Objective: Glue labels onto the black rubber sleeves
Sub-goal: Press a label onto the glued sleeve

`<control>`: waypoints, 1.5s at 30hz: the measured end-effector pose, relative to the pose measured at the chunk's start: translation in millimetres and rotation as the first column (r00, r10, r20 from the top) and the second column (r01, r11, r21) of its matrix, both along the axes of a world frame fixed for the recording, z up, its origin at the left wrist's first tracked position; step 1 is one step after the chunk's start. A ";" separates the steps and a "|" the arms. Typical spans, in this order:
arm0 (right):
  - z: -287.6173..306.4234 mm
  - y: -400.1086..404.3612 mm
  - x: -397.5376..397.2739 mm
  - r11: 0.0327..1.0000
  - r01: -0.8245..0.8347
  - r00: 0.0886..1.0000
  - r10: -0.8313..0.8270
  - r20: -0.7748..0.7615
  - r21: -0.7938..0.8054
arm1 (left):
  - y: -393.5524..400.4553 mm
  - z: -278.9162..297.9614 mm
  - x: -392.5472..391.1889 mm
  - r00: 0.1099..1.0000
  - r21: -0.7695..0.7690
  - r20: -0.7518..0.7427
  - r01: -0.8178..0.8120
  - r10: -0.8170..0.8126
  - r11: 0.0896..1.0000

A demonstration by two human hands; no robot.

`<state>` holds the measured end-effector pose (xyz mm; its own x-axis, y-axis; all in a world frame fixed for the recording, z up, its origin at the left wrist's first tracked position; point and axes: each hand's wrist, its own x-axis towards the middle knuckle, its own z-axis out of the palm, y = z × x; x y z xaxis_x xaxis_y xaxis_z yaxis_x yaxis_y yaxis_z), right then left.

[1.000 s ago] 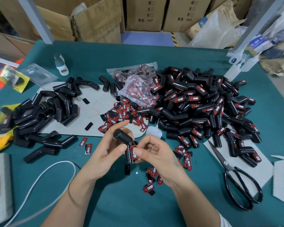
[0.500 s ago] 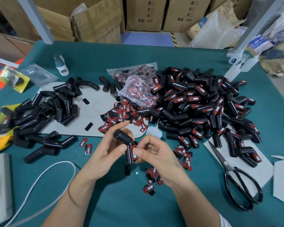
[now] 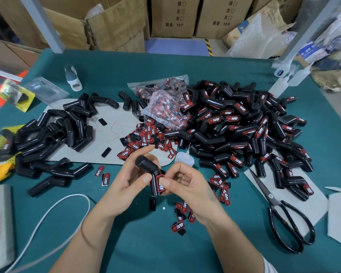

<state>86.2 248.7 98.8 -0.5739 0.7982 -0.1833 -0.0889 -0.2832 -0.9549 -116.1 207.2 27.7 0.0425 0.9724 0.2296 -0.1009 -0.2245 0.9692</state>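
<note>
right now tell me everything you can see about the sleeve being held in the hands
The held sleeve is a black, matte, rubbery-looking tube bent at an angle, its capped upper end pointing up-left and its longer leg hanging down. A red-edged label reading TAPER lies along the lower leg. The left hand grips it from the left, thumb on the leg; the right hand pinches the label against it. It is held above the green table.

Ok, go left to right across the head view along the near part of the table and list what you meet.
White cable → left hand → black rubber sleeve with its label → right hand → scissors → white card scrap.
</note>
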 end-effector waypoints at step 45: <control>-6.2 -0.4 -1.0 0.997 0.002 1.000 -0.004 0.026 0.073 | -1.7 9.7 3.4 0.999 0.018 -0.039 -0.008 0.008 1.000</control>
